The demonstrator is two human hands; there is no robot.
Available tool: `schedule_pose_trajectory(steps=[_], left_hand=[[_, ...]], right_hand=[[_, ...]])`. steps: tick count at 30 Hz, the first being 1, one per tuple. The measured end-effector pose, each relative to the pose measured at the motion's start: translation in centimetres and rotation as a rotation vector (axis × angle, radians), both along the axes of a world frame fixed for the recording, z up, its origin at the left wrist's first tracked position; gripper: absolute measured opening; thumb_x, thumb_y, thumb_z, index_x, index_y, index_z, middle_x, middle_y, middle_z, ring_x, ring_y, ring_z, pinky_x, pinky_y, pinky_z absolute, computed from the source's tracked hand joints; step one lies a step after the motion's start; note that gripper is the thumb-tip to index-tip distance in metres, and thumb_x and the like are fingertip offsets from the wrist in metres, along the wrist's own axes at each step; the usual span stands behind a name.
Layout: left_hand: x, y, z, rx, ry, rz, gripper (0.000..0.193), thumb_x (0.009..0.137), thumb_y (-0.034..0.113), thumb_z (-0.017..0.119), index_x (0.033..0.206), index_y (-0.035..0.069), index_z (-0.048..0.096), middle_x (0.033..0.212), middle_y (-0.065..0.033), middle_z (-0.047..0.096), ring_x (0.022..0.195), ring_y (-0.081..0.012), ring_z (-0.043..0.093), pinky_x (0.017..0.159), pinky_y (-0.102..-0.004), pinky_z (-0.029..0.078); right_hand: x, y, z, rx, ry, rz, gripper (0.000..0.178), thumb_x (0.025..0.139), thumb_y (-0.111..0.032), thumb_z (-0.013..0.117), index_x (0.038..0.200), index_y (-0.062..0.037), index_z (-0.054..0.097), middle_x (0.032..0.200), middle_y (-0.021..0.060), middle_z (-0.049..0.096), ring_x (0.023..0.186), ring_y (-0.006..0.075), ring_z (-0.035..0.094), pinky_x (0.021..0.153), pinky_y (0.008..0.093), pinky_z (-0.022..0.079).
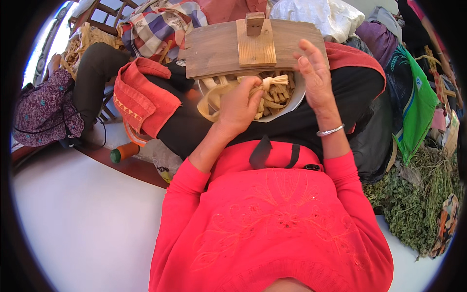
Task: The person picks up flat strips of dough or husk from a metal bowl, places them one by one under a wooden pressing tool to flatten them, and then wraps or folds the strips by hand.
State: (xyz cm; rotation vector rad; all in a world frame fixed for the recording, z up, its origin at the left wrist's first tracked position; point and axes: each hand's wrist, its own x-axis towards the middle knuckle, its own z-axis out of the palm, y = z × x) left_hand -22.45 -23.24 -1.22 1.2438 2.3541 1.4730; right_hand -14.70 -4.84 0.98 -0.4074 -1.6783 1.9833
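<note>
My left hand (239, 104) is closed, with fingers and thumb pinched on a bundle of flat tan strips (269, 82) that has a knot-like wrap near its end. My right hand (315, 75) is raised to the right of the bundle, its fingers stretched out and nothing in it. Under my hands, a pale bowl (297, 100) in my lap holds several more tan strips, some folded into bundles. Across the bowl's far side lies a brown wooden board (209, 51), bearing a lighter wood plate (256, 51) and a small upright block (255, 23).
Red towels (146, 100) drape over my legs on both sides. At the left sits another person in dark trousers (97, 78), near a pile of tan strips (90, 41). A green-capped orange bottle (124, 153) lies on the floor. Dried green plants (413, 199) are heaped at the right.
</note>
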Motion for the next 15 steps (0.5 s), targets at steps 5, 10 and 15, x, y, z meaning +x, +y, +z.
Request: schedule_pose_trajectory(steps=[5, 10, 15], left_hand=[[-1.2, 1.2, 1.9, -0.087, 0.174, -0.096, 0.019, 0.083, 0.013, 0.066, 0.094, 0.007, 0.052, 0.077, -0.0145, 0.063, 0.073, -0.0358, 0.062, 0.059, -0.0412, 0.047], [-1.9, 2.8, 1.5, 0.046, -0.071, -0.201, 0.013, 0.085, 0.011, 0.063, 0.089, 0.005, 0.052, 0.070, -0.0106, 0.060, 0.063, -0.0254, 0.060, 0.055, -0.0350, 0.044], [-3.8, 2.3, 1.9, 0.013, -0.657, -0.358, 0.010, 0.090, 0.008, 0.061, 0.090, 0.003, 0.052, 0.073, 0.0045, 0.051, 0.068, -0.0022, 0.045, 0.058, -0.0184, 0.038]], right_hand=[[-0.5, 0.9, 2.2, 0.321, -0.220, 0.285, 0.038, 0.088, -0.022, 0.065, 0.118, 0.0016, 0.057, 0.098, 0.0050, 0.063, 0.084, 0.0105, 0.059, 0.074, 0.0247, 0.049], [-1.2, 1.5, 1.8, -0.073, -0.418, 0.583, 0.017, 0.085, -0.013, 0.066, 0.097, -0.0005, 0.066, 0.081, 0.0056, 0.066, 0.071, 0.0083, 0.062, 0.064, 0.0217, 0.053], [-1.1, 3.5, 1.7, -0.115, -0.434, 0.565, 0.012, 0.084, -0.007, 0.066, 0.094, 0.0004, 0.066, 0.076, 0.0044, 0.065, 0.064, 0.0095, 0.062, 0.059, 0.0217, 0.052]])
